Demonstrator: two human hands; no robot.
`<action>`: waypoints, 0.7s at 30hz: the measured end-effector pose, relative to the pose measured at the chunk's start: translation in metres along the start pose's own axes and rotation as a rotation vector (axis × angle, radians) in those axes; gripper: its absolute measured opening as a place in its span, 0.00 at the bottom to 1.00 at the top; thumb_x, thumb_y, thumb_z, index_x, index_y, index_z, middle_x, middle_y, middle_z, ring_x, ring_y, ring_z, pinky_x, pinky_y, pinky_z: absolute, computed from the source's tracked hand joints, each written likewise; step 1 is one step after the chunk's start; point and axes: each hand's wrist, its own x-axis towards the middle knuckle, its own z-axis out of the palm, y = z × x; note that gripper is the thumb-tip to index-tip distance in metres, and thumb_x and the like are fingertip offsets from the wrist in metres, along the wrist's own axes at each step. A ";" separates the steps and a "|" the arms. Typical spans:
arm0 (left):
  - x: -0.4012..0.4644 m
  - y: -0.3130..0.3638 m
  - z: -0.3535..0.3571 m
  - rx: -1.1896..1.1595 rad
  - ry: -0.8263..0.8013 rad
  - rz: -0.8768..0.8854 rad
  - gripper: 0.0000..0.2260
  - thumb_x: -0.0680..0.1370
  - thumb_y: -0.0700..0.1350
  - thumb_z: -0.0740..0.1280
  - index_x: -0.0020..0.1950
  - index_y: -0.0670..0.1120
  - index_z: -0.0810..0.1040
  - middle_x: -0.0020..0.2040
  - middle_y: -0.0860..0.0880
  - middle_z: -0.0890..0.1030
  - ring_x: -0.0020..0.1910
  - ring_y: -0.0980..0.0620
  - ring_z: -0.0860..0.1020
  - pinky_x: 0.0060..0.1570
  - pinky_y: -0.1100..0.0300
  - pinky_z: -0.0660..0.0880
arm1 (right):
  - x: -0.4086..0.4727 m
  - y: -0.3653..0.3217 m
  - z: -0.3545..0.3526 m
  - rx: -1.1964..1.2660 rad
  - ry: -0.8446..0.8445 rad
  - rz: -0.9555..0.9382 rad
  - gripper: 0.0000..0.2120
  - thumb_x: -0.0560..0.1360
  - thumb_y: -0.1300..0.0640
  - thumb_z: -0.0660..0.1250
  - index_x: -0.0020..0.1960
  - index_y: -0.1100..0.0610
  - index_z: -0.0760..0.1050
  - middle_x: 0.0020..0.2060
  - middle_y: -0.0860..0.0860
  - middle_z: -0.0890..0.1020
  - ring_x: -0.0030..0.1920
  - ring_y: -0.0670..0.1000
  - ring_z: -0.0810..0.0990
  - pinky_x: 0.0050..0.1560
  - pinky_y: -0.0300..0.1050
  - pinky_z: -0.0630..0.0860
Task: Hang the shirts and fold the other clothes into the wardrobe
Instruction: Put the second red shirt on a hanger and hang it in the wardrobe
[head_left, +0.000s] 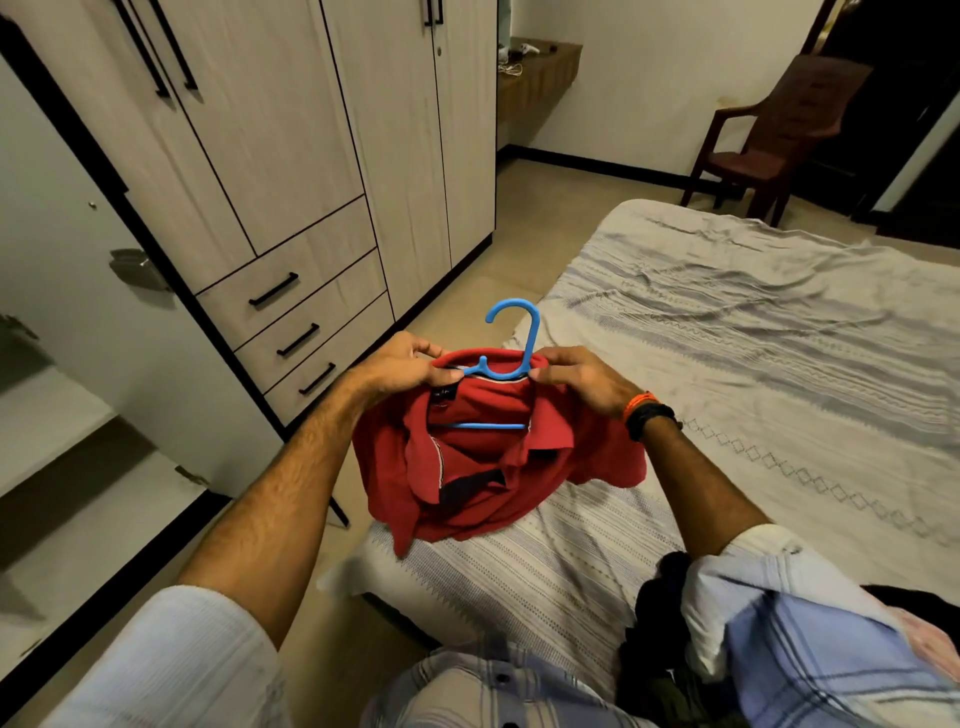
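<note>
At frame centre, our left hand (402, 364) and right hand (579, 376) pinch the red polo shirt's (498, 467) collar around the blue plastic hanger (511, 338); its hook points up-frame, wardrobe opening lower left.

At frame centre, a polo shirt (498, 467) on a hanger (511, 343) is held between the left hand (400, 364) and right hand (582, 376), above the bed (779, 332) edge. The wardrobe (291, 171) occupies the upper left; a chair (779, 130) is placed upper right, behind the bed.
</note>
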 end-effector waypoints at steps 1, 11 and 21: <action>0.000 0.000 0.001 -0.009 0.014 0.003 0.08 0.73 0.42 0.76 0.48 0.44 0.81 0.41 0.45 0.84 0.36 0.51 0.82 0.38 0.61 0.80 | 0.003 0.003 0.005 -0.034 0.016 -0.022 0.12 0.73 0.46 0.72 0.33 0.48 0.78 0.30 0.42 0.78 0.33 0.44 0.74 0.40 0.40 0.71; 0.004 -0.001 0.007 0.569 0.430 0.197 0.08 0.65 0.51 0.74 0.39 0.50 0.80 0.35 0.52 0.81 0.37 0.51 0.79 0.40 0.61 0.77 | 0.014 0.007 0.008 -0.035 0.355 -0.102 0.21 0.68 0.37 0.71 0.40 0.56 0.83 0.35 0.57 0.84 0.35 0.50 0.80 0.41 0.56 0.79; 0.023 0.034 0.008 -0.004 0.534 0.136 0.13 0.67 0.42 0.77 0.50 0.44 0.84 0.43 0.48 0.85 0.40 0.54 0.83 0.47 0.59 0.81 | 0.014 0.001 0.005 -0.052 0.275 -0.147 0.15 0.72 0.44 0.74 0.34 0.54 0.80 0.25 0.45 0.76 0.28 0.45 0.72 0.33 0.44 0.70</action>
